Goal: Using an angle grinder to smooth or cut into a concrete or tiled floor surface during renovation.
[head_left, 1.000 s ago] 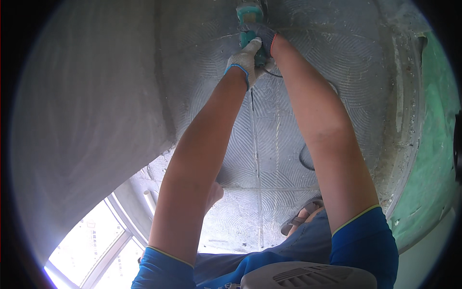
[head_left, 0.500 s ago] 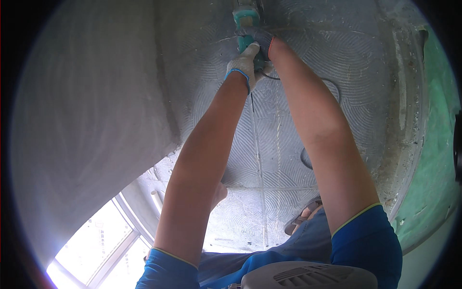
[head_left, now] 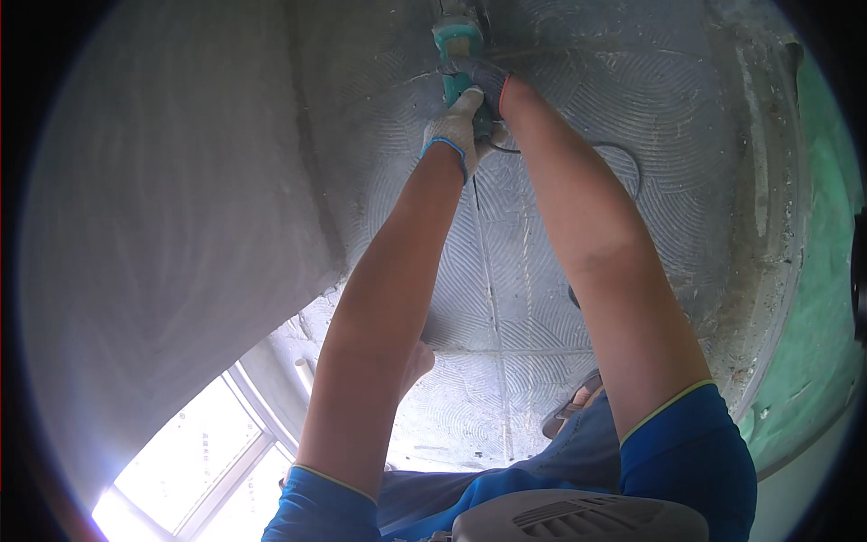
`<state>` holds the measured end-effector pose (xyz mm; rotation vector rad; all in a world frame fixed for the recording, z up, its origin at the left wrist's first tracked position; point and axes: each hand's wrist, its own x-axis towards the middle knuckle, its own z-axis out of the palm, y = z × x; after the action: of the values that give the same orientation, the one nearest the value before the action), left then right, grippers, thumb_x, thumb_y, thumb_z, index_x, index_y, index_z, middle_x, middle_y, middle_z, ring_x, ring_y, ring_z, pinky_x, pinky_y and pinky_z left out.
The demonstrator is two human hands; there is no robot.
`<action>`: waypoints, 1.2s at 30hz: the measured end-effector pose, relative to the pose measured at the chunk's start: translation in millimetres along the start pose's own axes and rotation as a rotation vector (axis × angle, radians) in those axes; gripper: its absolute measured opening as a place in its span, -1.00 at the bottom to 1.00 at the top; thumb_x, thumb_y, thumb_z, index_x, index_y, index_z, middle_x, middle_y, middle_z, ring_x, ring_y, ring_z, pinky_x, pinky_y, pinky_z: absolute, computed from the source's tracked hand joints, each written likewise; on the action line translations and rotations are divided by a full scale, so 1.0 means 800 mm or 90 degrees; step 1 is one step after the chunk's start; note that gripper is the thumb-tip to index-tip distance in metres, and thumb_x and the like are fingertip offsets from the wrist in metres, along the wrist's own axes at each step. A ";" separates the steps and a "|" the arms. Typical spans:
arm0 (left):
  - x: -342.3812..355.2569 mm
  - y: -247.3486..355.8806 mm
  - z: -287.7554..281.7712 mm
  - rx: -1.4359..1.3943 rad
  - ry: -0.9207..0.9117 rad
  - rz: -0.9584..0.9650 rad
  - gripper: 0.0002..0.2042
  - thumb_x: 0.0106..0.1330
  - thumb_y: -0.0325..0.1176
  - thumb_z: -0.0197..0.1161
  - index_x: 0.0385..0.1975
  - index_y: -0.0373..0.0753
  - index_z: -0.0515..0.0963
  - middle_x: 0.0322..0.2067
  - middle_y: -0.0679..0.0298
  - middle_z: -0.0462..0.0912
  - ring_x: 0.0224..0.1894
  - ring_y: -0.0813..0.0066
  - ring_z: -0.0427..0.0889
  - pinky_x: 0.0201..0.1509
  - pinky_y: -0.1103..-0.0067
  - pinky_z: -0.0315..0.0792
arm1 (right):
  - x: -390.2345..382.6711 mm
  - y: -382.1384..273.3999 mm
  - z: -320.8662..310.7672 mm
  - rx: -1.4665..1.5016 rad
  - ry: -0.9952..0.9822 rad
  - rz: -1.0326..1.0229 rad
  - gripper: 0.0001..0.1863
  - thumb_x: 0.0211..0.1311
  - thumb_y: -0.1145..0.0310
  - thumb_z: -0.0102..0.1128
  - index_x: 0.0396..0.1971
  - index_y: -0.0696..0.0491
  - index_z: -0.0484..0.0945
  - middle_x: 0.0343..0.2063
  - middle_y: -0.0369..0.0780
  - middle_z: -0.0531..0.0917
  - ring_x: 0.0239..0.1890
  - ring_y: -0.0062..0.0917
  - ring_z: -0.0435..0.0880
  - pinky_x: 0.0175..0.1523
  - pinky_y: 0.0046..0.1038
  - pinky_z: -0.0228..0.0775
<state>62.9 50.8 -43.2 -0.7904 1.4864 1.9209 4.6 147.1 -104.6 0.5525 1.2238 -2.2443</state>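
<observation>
A teal power tool is at the top of the head view, on a grey floor with combed ridges. My left hand, in a white knit glove with a blue cuff, is closed around the tool's lower body. My right hand, in a grey glove with an orange cuff, grips it just above, fingers wrapped across it. A dark cable loops out to the right from the tool's rear end. The tool's front tip is dim and too small to make out, over a dark straight line in the floor.
A smooth grey wall fills the left. A bright window and a white pipe are at lower left. Green wall surface curves along the right. My sandalled foot shows below my right forearm.
The tool and both hands have come slightly down the picture, towards me. The window and pipe have shifted right in the view. The grip looks the same.
</observation>
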 end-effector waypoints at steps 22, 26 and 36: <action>-0.002 -0.022 -0.016 -0.010 -0.010 -0.028 -0.72 0.42 -0.22 0.05 -0.12 -0.34 0.38 -0.34 0.10 0.58 -0.46 0.26 0.62 -0.47 0.40 0.57 | -0.017 0.017 0.006 0.004 0.013 0.029 -0.56 -0.06 0.11 0.36 -0.20 0.03 0.54 -0.44 -0.23 0.57 -0.44 -0.46 0.56 -0.28 -0.37 0.45; -0.008 -0.029 -0.017 -0.035 -0.040 -0.028 -0.73 0.43 -0.21 0.04 -0.12 -0.33 0.38 -0.33 0.10 0.59 -0.47 0.26 0.61 -0.47 0.40 0.56 | -0.017 0.024 0.004 0.007 0.016 0.023 -0.56 -0.07 0.11 0.36 -0.20 0.03 0.54 -0.44 -0.23 0.57 -0.43 -0.46 0.56 -0.27 -0.37 0.45; -0.016 -0.041 -0.020 -0.024 -0.043 -0.029 -0.71 0.44 -0.18 0.01 -0.11 -0.30 0.41 -0.34 0.11 0.62 -0.47 0.24 0.63 -0.47 0.40 0.58 | -0.043 0.017 0.016 -0.004 0.001 0.011 -0.53 -0.07 0.10 0.36 -0.17 0.03 0.54 -0.41 -0.22 0.58 -0.41 -0.45 0.57 -0.26 -0.36 0.45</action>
<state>97.5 41.3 -57.8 -0.7617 1.3845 1.9275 38.6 138.8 -87.0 0.5602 1.2213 -2.2258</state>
